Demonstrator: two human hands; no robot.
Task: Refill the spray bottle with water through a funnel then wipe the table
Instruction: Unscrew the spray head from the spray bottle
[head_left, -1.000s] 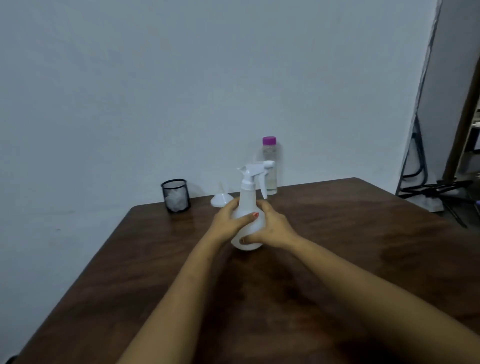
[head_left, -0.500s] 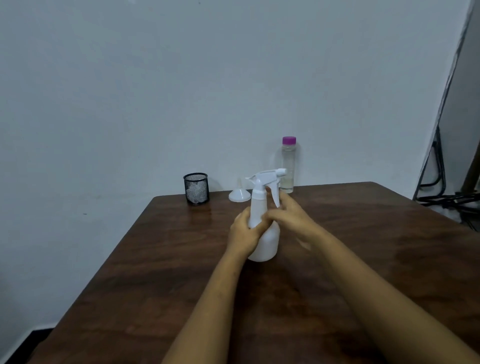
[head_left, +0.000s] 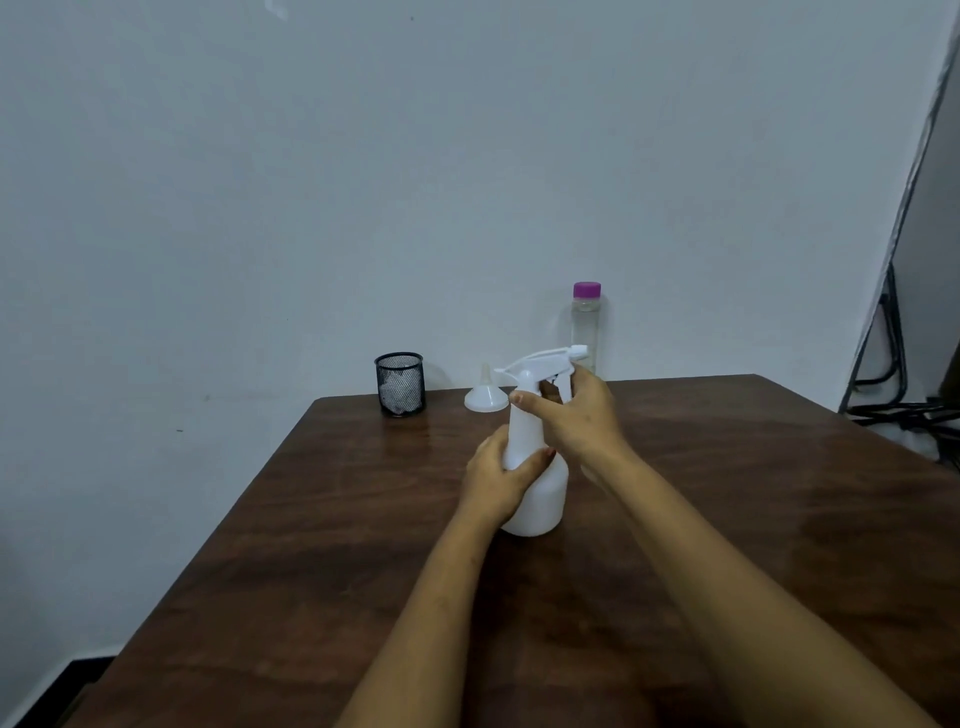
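Note:
A white spray bottle (head_left: 540, 499) stands upright on the dark wooden table (head_left: 311, 519), near its middle. My left hand (head_left: 498, 475) grips the bottle's body from the left. My right hand (head_left: 576, 410) grips the neck just under the white trigger head (head_left: 540, 361). Behind the bottle, a white funnel (head_left: 485, 397) lies mouth down near the table's far edge. To its right stands a clear water bottle (head_left: 586, 327) with a purple cap.
A black mesh cup (head_left: 399, 383) with something white inside stands at the table's far left corner. A plain wall runs behind the table. Black stand legs and cables (head_left: 904, 405) lie on the floor at the right.
My right hand has moved up from the bottle's body to its neck under the trigger head. My left hand keeps its hold on the body. The view has shifted left.

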